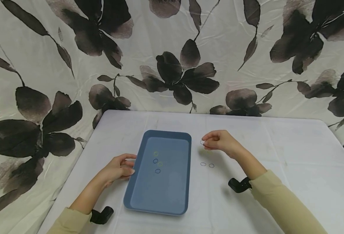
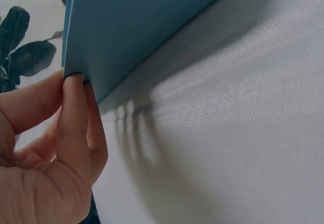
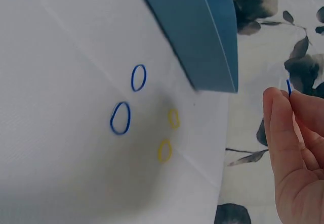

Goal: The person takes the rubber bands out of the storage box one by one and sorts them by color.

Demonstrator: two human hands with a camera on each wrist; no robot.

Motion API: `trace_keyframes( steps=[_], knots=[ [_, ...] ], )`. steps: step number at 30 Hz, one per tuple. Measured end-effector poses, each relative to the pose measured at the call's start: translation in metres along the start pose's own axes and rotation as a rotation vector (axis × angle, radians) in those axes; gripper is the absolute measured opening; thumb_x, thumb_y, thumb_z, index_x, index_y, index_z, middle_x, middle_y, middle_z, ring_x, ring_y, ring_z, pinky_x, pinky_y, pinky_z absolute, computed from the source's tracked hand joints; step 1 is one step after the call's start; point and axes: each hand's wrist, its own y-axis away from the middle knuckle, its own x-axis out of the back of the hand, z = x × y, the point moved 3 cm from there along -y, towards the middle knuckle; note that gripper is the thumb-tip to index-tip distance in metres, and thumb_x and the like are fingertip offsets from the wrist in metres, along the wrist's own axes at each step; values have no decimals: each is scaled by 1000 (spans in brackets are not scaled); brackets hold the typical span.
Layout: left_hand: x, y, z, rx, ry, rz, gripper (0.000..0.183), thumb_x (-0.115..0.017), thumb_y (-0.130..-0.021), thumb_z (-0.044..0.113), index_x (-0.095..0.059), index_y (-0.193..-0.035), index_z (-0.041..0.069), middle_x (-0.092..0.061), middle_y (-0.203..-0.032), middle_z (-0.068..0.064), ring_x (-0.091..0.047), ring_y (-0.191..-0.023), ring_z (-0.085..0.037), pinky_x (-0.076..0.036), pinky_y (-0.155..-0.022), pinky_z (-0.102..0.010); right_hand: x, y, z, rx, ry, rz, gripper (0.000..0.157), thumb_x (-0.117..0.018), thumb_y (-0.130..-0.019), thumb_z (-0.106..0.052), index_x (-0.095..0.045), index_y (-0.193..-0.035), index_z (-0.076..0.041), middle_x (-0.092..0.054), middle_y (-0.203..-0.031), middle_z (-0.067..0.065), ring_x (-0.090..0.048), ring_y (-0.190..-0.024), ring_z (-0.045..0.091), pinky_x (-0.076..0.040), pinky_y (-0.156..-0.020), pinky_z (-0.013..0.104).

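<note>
My left hand (image 1: 116, 169) pinches the left rim of a blue rectangular tray (image 1: 160, 195), thumb on top and fingertips underneath. Two thin blue rubber bands (image 1: 155, 171) and two yellow ones (image 1: 154, 154) lie inside the tray. To the right of the tray, my right hand (image 1: 222, 142) is raised over the table, pinching a small blue rubber band (image 3: 288, 86) between thumb and fingertips. Below that hand, two blue bands (image 3: 112, 119) and two yellow bands (image 3: 170, 118) lie loose on the white cloth, as the right wrist view shows.
A white cloth covers the table (image 1: 291, 156). Behind it hangs a pale curtain (image 1: 233, 42) with dark flowers. A black wrist mount (image 1: 102, 215) sticks out by the left sleeve (image 1: 69, 221), another (image 1: 238, 185) by the right sleeve (image 1: 280, 198).
</note>
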Motion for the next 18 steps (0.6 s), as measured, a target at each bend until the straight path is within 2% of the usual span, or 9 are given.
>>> trace_keyframes(
  steps=[7,18],
  knots=[
    [0,-2,-1,-7,6,-9,59,-62,-83,-4,-37,-136,-4,-54,-110,-21,-59,-83,-20,-51,-67,-32,12,11,14,-17,-4,5,25,-58,-87,5,-55,-108,18,-66,-85,13,-65,-78,13,-51,-80,39],
    [1,-1,-2,-4,33,-17,60,-62,-82,-5,-36,-137,-5,-54,-110,-22,-59,-83,-19,-51,-68,-32,20,25,48,-102,-15,6,26,-61,-86,2,-56,-108,15,-66,-79,4,-63,-78,11,-52,-77,30]
  ],
)
